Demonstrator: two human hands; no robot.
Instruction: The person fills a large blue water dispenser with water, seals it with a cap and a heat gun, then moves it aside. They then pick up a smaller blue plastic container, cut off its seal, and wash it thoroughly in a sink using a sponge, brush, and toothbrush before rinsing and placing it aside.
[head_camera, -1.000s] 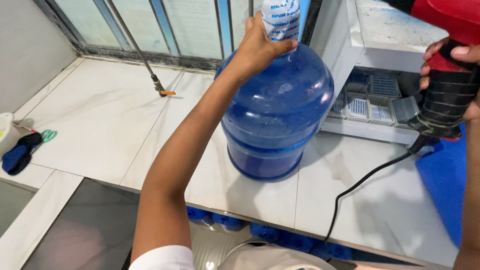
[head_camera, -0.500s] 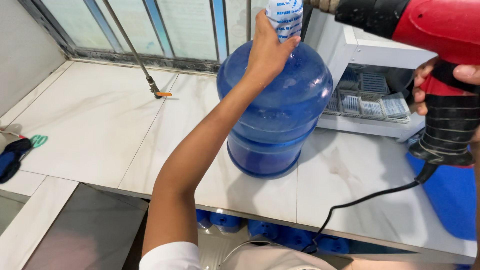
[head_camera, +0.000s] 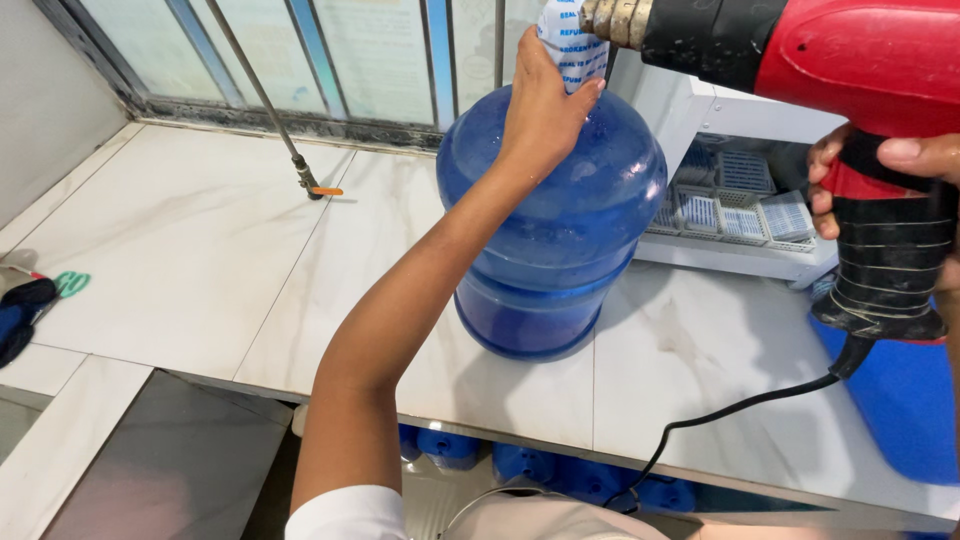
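Since the earlier frame, red heat gun (head_camera: 860, 60) has come further left, its metal nozzle now just beside the white sleeve label (head_camera: 570, 45) with blue print on the bottle neck. Right hand (head_camera: 880, 175): fingers wrapped tight round the gun's black grip, cord trailing near. Left hand (head_camera: 540, 110): fingers closed on the neck at the sleeve. Large blue water bottle (head_camera: 555, 230): upright on the pale tiled counter (head_camera: 180, 250), centre. White tray of small blue-and-white packets (head_camera: 740, 210): behind, right.

Water jug (head_camera: 555, 230): glossy translucent blue plastic. Heat gun (head_camera: 850, 70): red plastic, metal nozzle. Counter (head_camera: 180, 250): polished, probably marble.
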